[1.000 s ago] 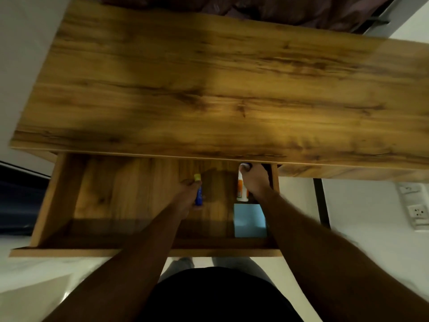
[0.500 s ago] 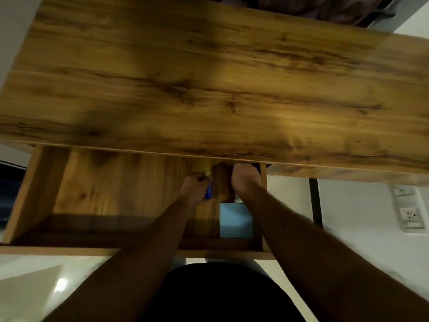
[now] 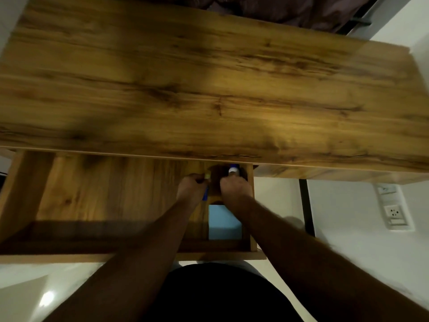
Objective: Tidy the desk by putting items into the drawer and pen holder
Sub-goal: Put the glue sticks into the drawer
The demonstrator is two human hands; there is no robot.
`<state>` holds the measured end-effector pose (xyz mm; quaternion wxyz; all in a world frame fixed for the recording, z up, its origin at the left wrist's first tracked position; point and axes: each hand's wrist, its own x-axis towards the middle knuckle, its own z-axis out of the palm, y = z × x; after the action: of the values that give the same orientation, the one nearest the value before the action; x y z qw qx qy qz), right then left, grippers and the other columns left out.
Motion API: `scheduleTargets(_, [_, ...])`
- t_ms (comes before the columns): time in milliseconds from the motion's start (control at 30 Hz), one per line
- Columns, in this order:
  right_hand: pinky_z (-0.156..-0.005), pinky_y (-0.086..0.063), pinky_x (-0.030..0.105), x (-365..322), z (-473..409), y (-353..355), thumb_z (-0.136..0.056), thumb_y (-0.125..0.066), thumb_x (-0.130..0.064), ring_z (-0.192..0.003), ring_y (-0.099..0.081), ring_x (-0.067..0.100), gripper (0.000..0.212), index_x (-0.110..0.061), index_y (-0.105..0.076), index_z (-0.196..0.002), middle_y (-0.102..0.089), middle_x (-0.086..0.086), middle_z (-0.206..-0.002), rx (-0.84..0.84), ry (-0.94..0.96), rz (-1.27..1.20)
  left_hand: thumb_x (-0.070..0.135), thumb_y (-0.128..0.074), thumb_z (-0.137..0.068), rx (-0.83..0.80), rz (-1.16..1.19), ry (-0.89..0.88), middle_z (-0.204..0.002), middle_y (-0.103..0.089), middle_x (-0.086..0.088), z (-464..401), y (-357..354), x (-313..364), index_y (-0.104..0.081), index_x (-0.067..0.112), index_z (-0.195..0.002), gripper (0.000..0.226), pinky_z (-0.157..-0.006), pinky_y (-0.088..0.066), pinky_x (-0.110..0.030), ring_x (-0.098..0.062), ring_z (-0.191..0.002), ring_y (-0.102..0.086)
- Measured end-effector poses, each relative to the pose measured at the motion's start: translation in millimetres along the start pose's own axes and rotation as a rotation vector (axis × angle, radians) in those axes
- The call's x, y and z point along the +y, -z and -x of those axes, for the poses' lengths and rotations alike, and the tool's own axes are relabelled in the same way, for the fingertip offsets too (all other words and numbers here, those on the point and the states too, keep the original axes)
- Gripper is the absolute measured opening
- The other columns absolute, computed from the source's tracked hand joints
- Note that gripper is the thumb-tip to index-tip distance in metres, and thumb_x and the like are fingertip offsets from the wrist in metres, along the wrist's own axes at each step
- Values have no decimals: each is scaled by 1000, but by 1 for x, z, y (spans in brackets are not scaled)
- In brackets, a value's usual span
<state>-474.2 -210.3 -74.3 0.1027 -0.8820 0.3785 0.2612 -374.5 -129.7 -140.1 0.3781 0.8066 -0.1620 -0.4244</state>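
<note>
The wooden drawer (image 3: 97, 196) stands pulled out below the desk top (image 3: 209, 89). Both my hands are inside its right end. My left hand (image 3: 191, 188) is closed around a small blue stick with a yellow cap (image 3: 206, 176). My right hand (image 3: 235, 188) grips a white bottle with a blue cap (image 3: 233, 170), whose top shows just under the desk edge. A light blue pad (image 3: 224, 221) lies flat in the drawer's right corner, right behind my hands. No pen holder is in view.
The drawer's left part shows bare wood. A black desk leg (image 3: 306, 205) runs down on the right, with wall sockets (image 3: 393, 212) beyond it. Dark fabric (image 3: 290, 10) lies behind the desk's far edge. White floor is below.
Both hands stay in the drawer's right end with their items. The white bottle, hidden half a second ago, shows its cap again under the desk edge. The view has shifted slightly.
</note>
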Motion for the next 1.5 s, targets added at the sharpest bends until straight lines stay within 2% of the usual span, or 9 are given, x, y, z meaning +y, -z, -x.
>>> scheduleTargets(67, [-89, -50, 37, 1, 1, 4, -94, -56, -13, -112, -59, 27, 24, -11, -57, -118, -53, 14, -128, -5, 1, -31, 35, -61, -92, 27, -93, -14, -103, -68, -5, 1, -2, 3, -69, 16, -107, 25, -63, -48, -26, -16, -86, -62])
scheduleTargets(233, [-94, -48, 37, 5, 6, 5, -96, -53, -11, -113, -59, 28, 21, -8, -58, -116, -56, 14, -127, 23, 19, -88, 35, -60, -92, 78, -230, 14, -105, -69, -9, 2, -10, 10, -69, 12, -110, 30, -79, -56, -36, -24, -94, -66])
scheduleTargets(400, [-95, -47, 36, 13, 12, 5, -98, -48, -12, -115, -58, 27, 23, -8, -59, -118, -59, 13, -124, 69, 35, -124, 36, -62, -90, 87, -312, 11, -107, -69, -10, 2, -16, 12, -69, 12, -112, 33, -74, -53, -32, -26, -97, -65])
scheduleTargets(533, [-93, -49, 37, 16, 15, 6, -98, -47, -11, -113, -59, 28, 24, -8, -60, -118, -60, 13, -122, 108, 25, -141, 37, -61, -90, 103, -345, -14, -98, -70, -7, 8, -20, 9, -70, 16, -106, 28, -62, -49, -28, -20, -82, -63])
scheduleTargets(667, [-93, -48, 37, 15, 18, 4, -98, -49, -16, -113, -58, 29, 24, -7, -58, -119, -60, 14, -122, 93, 29, -164, 38, -60, -90, 105, -347, -13, -89, -69, -4, 10, -23, 6, -70, 19, -99, 23, -65, -55, -32, -19, -78, -64])
scheduleTargets(767, [-91, -49, 38, 14, 21, 4, -97, -53, -16, -112, -59, 29, 23, -8, -59, -117, -60, 14, -121, 90, 21, -173, 40, -59, -91, 119, -344, -22, -89, -69, -2, 12, -23, 6, -70, 20, -101, 25, -52, -42, -24, -15, -74, -61])
scheduleTargets(967, [-89, -50, 40, 13, 27, -1, -95, -55, -16, -110, -60, 31, 25, -9, -58, -119, -59, 14, -123, 79, -16, -198, 48, -60, -89, 105, -335, -21, -85, -66, 0, 17, -19, 6, -69, 18, -99, 33, -52, -34, -23, -14, -74, -56])
scheduleTargets(1233, [-88, -50, 36, 8, 29, -2, -96, -53, -17, -109, -61, 30, 23, -8, -61, -116, -60, 15, -122, 112, -28, -199, 40, -67, -86, -45, -301, 31, -98, -70, -10, 19, -16, 1, -70, 13, -105, 34, -76, -58, -41, -24, -86, -67])
scheduleTargets(1500, [-87, -54, 41, 8, 34, -7, -95, -54, -15, -105, -64, 31, 24, -9, -61, -117, -65, 15, -115, 104, -83, -228, 42, -71, -82, -26, -357, 13, -94, -71, -9, 17, -10, 8, -69, 13, -105, 37, -73, -58, -38, -23, -83, -68])
